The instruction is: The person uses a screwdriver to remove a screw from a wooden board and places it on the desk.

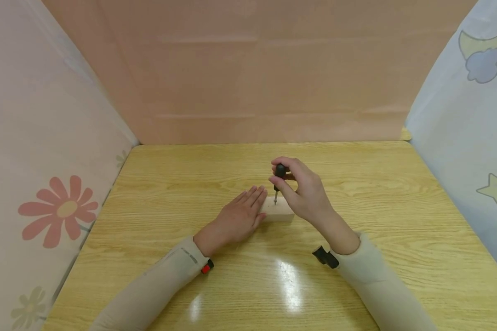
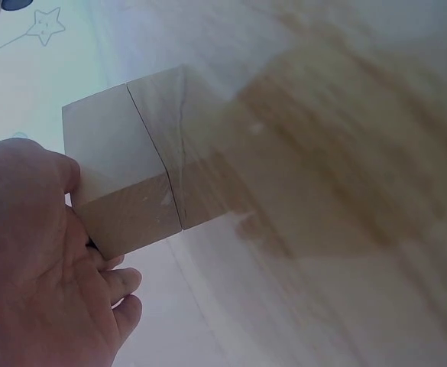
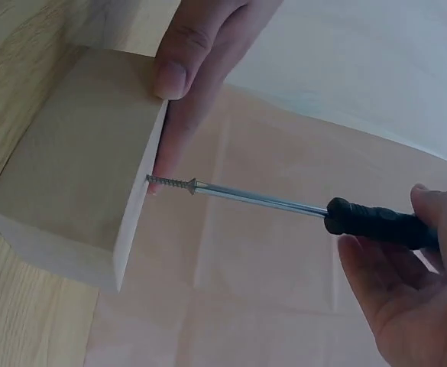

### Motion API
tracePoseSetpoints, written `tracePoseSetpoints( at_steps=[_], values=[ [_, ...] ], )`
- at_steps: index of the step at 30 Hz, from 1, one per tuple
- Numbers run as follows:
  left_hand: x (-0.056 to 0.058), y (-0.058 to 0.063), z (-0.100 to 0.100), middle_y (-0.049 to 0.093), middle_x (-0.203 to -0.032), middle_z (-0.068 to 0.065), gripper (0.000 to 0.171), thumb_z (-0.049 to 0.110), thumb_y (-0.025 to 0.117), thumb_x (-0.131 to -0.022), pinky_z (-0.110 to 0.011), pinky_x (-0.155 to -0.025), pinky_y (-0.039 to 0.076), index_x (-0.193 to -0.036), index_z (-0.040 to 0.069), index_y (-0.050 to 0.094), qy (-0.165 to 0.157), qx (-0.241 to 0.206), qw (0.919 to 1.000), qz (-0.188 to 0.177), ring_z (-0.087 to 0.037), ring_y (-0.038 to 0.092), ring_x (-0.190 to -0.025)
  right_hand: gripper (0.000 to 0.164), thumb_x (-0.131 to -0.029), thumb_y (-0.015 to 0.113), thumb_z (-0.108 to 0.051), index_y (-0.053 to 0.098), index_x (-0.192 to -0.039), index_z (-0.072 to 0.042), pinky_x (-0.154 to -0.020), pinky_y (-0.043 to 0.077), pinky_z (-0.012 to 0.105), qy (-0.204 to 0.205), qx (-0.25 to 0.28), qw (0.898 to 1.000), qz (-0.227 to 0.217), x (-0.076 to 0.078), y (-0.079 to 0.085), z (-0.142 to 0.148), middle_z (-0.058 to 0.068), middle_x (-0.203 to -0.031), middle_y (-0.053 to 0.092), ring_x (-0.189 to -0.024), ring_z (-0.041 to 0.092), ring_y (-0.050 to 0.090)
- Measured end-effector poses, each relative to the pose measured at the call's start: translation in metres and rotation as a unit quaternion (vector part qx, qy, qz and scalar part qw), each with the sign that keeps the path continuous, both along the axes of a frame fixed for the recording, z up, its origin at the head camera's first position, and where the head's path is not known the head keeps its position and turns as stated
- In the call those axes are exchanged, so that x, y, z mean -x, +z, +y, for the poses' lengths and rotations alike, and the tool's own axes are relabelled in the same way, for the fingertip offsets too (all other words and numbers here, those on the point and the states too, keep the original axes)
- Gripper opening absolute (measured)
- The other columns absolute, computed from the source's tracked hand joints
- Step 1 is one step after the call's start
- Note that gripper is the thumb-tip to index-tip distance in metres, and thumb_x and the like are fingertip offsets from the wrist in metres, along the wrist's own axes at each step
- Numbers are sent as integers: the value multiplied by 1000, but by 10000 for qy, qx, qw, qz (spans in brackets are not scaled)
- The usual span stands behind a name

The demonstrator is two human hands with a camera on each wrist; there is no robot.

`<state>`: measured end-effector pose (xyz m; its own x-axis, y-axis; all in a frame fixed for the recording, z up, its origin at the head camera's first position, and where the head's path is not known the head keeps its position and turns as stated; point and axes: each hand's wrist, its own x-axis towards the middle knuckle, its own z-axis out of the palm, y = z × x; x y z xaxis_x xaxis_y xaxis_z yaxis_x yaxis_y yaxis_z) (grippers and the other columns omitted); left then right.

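A pale wooden block (image 1: 279,214) lies on the table. My left hand (image 1: 240,216) holds it at its left end, fingers stretched over the top and thumb at the near side; in the left wrist view the block (image 2: 131,214) sits against the thumb and fingers. With my right hand (image 1: 310,195) I grip the black handle of a screwdriver (image 1: 279,171), upright above the block. In the right wrist view, the screwdriver's metal shaft (image 3: 261,199) meets the head of a threaded screw (image 3: 171,183). The screw's point is at the block's top face, most of its thread exposed.
The wood-grain table (image 1: 169,184) extends around the block on all sides. A pinkish-orange sheet (image 1: 252,82) hangs behind it, with patterned white cloths (image 1: 66,138) at left and right. Each wrist wears a small dark device (image 1: 326,257).
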<state>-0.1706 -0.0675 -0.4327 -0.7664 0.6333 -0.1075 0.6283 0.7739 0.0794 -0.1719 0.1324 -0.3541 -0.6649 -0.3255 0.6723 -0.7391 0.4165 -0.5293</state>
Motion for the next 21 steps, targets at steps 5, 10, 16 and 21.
tracePoseSetpoints(
  at_steps=[5, 10, 16, 21],
  values=[
    [0, 0, 0, 10, -170, -5, 66, 45, 26, -111, -38, -127, 12, -163, 9, 9, 6, -10, 10000, 5, -20, 6, -157, 39, -83, 82, -2, 67, -118, 3, -80, 61, 31, -362, 113, 9992, 97, -1, 1, -2, 15, -103, 73, -93, 24, 73],
    [0, 1, 0, 8, -170, -5, 66, 45, 25, -111, -37, -127, 10, -163, 10, 7, 31, -29, 10000, -64, -20, 5, -157, 33, -88, 76, 1, 67, -120, 6, -82, 60, 26, -133, 185, 9992, -326, -3, 7, 0, 15, -107, 75, -96, 24, 75],
    [-1, 1, 0, 8, -170, -5, 65, 45, 26, -111, -38, -127, 10, -164, 10, 9, 63, -33, 9999, -82, -21, 5, -157, 33, -103, 54, -1, 52, -135, 6, -95, 56, 33, 377, -24, 9881, -1491, -7, 16, 1, 16, -128, 67, -112, 26, 70],
    [-1, 0, 0, 8, -170, -5, 65, 45, 25, -111, -38, -127, 10, -164, 10, 8, 88, -41, 9999, -104, -21, 5, -157, 28, -104, 55, -4, 51, -130, 5, -93, 57, 39, 320, 59, 9878, -1522, -7, 10, -2, 15, -118, 66, -107, 25, 69]
  ],
)
